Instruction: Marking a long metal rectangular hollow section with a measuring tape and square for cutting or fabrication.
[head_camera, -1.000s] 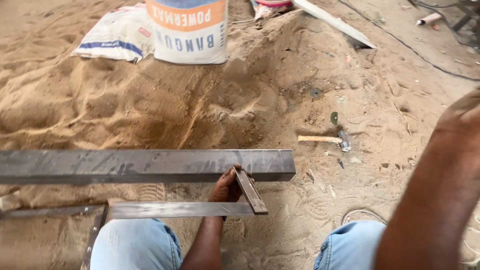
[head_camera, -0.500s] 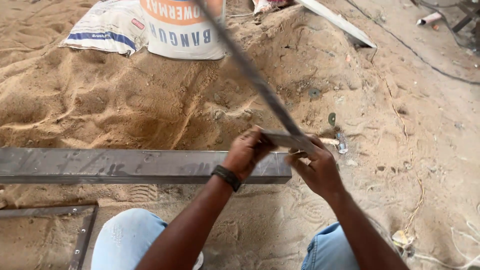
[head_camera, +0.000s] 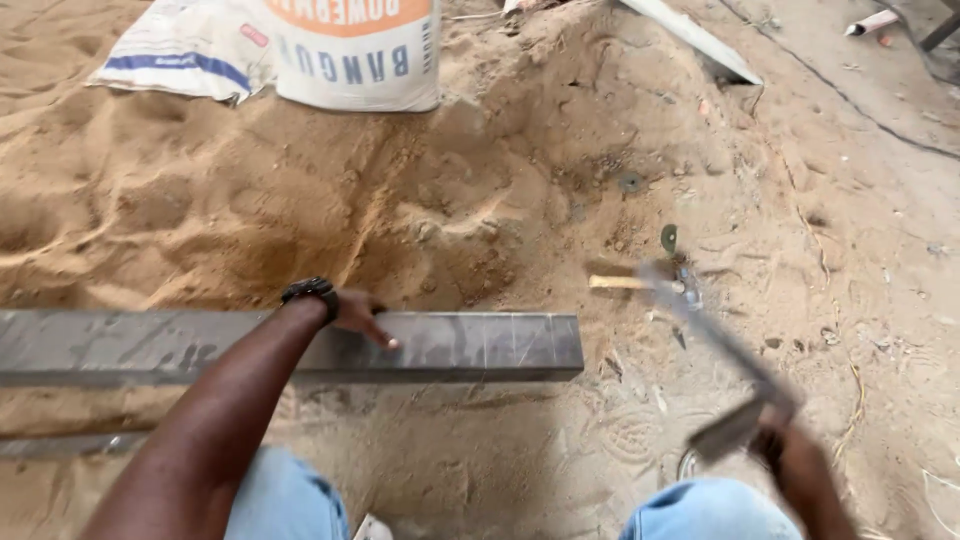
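A long grey steel box tube (head_camera: 470, 345) lies across the sand in front of my knees. My left hand (head_camera: 355, 312), with a black watch on the wrist, rests flat on top of the tube near its right end, fingers spread. My right hand (head_camera: 792, 462) is low at the right, beside my right knee, closed on one arm of a metal L-shaped square (head_camera: 730, 385). The square is motion-blurred, and its long blade points up and left toward a hammer.
A wooden-handled hammer (head_camera: 640, 284) and small cutting discs (head_camera: 668, 238) lie on the sand right of the tube's end. Two printed sacks (head_camera: 350, 55) stand at the top behind a sand mound. A flat metal bar (head_camera: 60, 445) lies at the lower left.
Both hands held the square above the tube's right end. Now my left hand has let go and dropped onto the tube, and my right hand has swung the square down to the right.
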